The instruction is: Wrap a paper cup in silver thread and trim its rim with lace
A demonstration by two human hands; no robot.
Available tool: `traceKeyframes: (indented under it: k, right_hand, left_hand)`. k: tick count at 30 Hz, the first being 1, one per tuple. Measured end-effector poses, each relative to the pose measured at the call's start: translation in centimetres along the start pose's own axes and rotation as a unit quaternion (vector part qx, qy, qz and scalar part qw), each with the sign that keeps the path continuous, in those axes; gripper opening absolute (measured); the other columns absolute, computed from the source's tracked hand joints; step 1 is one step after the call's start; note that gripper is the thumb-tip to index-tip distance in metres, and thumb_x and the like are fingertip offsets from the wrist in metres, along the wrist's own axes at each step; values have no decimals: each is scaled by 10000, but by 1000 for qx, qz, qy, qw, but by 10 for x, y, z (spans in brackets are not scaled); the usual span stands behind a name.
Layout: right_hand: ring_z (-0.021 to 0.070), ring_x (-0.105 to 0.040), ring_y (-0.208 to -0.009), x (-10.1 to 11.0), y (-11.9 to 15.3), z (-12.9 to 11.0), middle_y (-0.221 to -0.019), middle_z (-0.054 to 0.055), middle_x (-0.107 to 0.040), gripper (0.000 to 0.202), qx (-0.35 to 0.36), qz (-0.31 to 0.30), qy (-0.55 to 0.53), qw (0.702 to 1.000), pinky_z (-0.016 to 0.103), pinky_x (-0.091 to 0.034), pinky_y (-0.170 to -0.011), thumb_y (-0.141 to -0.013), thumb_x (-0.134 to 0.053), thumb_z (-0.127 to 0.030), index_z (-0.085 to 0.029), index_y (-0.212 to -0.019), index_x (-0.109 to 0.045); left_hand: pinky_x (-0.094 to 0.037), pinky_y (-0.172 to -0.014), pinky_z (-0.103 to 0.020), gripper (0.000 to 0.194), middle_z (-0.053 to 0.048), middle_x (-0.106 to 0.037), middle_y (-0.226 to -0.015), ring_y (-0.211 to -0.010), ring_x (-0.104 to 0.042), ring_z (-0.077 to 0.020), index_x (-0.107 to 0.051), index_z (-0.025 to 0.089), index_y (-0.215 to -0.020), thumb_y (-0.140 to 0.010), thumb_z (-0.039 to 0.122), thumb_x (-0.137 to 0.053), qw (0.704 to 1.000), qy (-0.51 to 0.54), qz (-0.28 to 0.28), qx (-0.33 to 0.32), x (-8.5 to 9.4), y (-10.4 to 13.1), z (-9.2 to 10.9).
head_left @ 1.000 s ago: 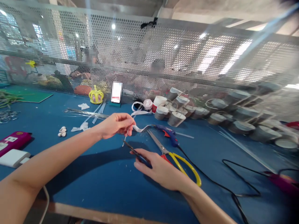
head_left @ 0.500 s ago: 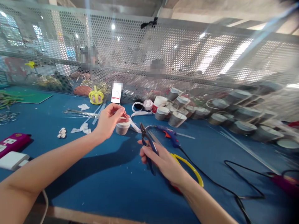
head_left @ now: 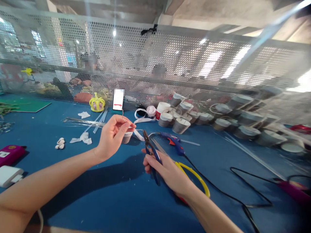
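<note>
Between its thumb and fingers, my left hand [head_left: 112, 137] pinches a thin twisted wire [head_left: 123, 114] that curves upward, with one end pointing right toward the pliers. My right hand [head_left: 162, 166] is wrapped round dark blue-handled pliers [head_left: 152, 155], whose tips are close to the wire end; whether they touch it I cannot tell. Just behind my left fingers stands a small grey cup [head_left: 126, 138], partly hidden. A white ribbon [head_left: 139, 134] lies beside the cup on the blue table.
A glue gun [head_left: 175, 143] with a black cable and yellow-handled scissors [head_left: 196, 174] lie right. Grey cups [head_left: 181, 125] are piled at the back right. A phone [head_left: 118, 99] stands before the mesh screen. Wires [head_left: 82, 122] lie left, near a yellow crown-like piece [head_left: 97, 103].
The wire in my left hand has turned, and its end now shows pointing toward the pliers. The pliers' tips are nearer to my left fingers. The whole view has shifted slightly.
</note>
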State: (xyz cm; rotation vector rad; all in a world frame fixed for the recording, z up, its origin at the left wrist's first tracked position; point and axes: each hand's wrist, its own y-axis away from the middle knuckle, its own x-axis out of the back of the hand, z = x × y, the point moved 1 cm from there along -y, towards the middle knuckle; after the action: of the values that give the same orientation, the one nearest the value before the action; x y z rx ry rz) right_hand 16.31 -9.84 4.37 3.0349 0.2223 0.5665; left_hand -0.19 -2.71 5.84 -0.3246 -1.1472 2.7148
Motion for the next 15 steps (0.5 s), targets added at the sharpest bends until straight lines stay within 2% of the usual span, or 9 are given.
traceKeyframes:
  k: [5, 10, 15]
  right_hand:
    - [116, -551, -630, 1, -1, 1, -778, 14, -559, 351, 5, 3, -8, 1000, 277, -468, -646, -813, -477, -435, -137, -995, -515]
    - [116, -557, -636, 1, 0, 0, -754, 5, -550, 349, 6, 5, 6, 1000, 269, -468, -648, -824, -454, -418, -133, -1017, -510]
    - [122, -555, -648, 1, -1, -1, -738, 12, -555, 375, 5, -6, 37, 999, 268, -463, -657, -831, -433, -416, -116, -1045, -502]
  left_hand:
    - [-566, -725, -274, 29, -15, -556, -844, -774, -637, -112, -489, 173, -820, -848, 179, -482, 998, -11, -33, -55, -2, 6, -2]
    - [-558, -750, -276, 71, -23, -531, -882, -816, -627, -113, -499, 174, -847, -856, 121, -453, 994, -23, -55, -95, -1, 7, -4]
    - [-560, -745, -295, 81, -25, -520, -899, -837, -627, -124, -489, 175, -863, -859, 105, -447, 992, -32, -62, -105, 1, 7, -6]
